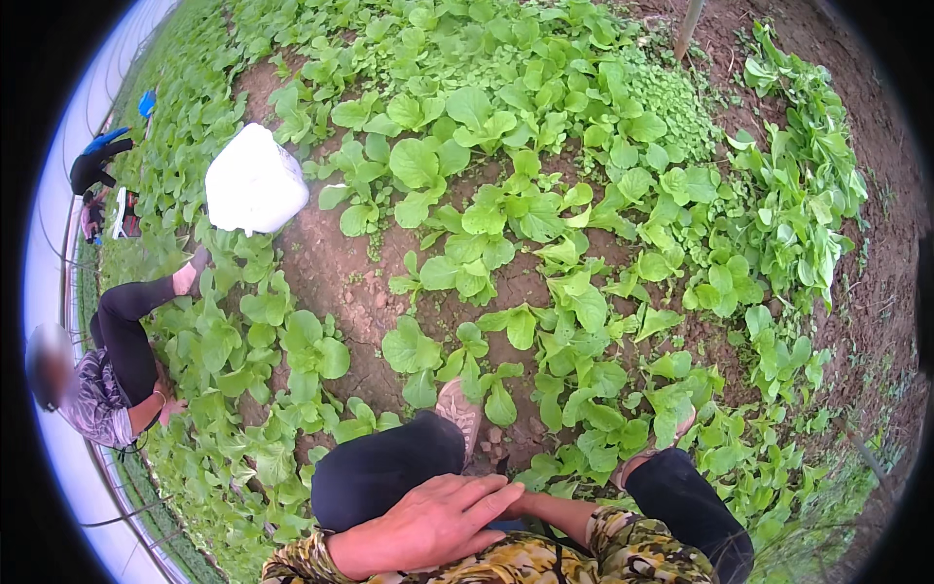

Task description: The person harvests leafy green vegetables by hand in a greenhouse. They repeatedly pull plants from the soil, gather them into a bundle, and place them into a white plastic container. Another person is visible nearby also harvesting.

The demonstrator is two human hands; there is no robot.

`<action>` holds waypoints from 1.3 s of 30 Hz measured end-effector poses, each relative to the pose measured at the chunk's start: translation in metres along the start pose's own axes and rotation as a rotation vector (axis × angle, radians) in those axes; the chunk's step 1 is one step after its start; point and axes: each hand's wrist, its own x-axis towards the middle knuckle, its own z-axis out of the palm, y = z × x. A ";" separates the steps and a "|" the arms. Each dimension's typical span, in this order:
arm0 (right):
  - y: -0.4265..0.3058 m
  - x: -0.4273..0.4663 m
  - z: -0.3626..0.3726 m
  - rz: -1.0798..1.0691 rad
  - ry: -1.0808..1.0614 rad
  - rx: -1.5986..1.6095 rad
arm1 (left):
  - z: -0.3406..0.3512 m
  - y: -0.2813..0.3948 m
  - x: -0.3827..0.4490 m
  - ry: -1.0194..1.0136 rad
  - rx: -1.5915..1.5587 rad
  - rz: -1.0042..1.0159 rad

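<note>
My left hand lies back-up across my lap, fingers stretched out to the right and thumb a little apart. Nothing shows in its grasp. Its fingertips overlap my right hand, which is mostly hidden behind it, so the right fingers cannot be made out. Both forearms come out of camouflage-patterned sleeves. In front of my knees grow leafy green vegetable plants, rooted in brown soil. My canvas shoe stands among them, and leaves partly cover the other shoe.
A white plastic container sits among the plants ahead left. Another person crouches at the left, hand in the leaves; more people are farther off. Gathered greens lie along the right edge. A post stands at the top.
</note>
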 end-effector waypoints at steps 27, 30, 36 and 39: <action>-0.171 -0.143 -0.114 0.458 0.005 1.190 | 0.007 -0.003 0.052 -0.187 -0.446 -0.436; -0.184 -0.136 -0.083 0.622 0.170 1.393 | 0.022 0.003 0.041 -0.218 -0.510 -0.459; -0.202 -0.123 -0.041 0.819 0.352 1.658 | 0.058 0.010 0.014 -0.132 -0.561 -0.533; -0.200 -0.122 -0.036 0.877 0.416 1.725 | 0.077 0.012 0.004 -0.142 -0.579 -0.551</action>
